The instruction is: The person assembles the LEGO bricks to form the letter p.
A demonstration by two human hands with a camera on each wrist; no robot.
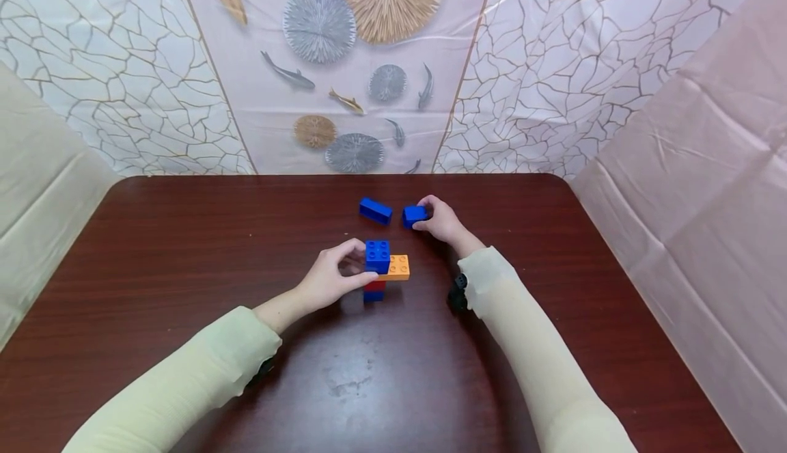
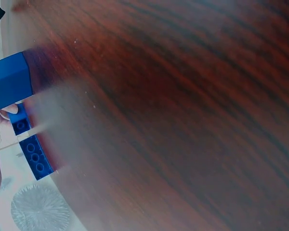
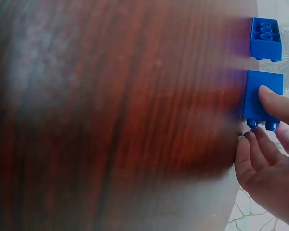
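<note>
My left hand (image 1: 328, 277) grips a small brick stack from its left side, thumb in front and fingers behind. A blue brick (image 1: 378, 256) tops it, over an orange brick (image 1: 399, 268) that juts out to the right. Below come a red brick (image 1: 374, 285) and a blue bottom brick (image 1: 373, 296), also seen at the left wrist view's edge as a blue block (image 2: 12, 82). Farther back, my right hand (image 1: 444, 222) pinches a loose blue brick (image 1: 414, 216). In the right wrist view the thumb (image 3: 279, 103) presses its side, with its studs facing the palm.
Another blue brick (image 1: 375, 211) lies on its side just left of the right hand's brick, hollow underside showing. The dark wooden table (image 1: 184, 248) ends at a patterned cloth backdrop (image 1: 369, 118). Pale cloth walls (image 1: 707, 166) stand at both sides.
</note>
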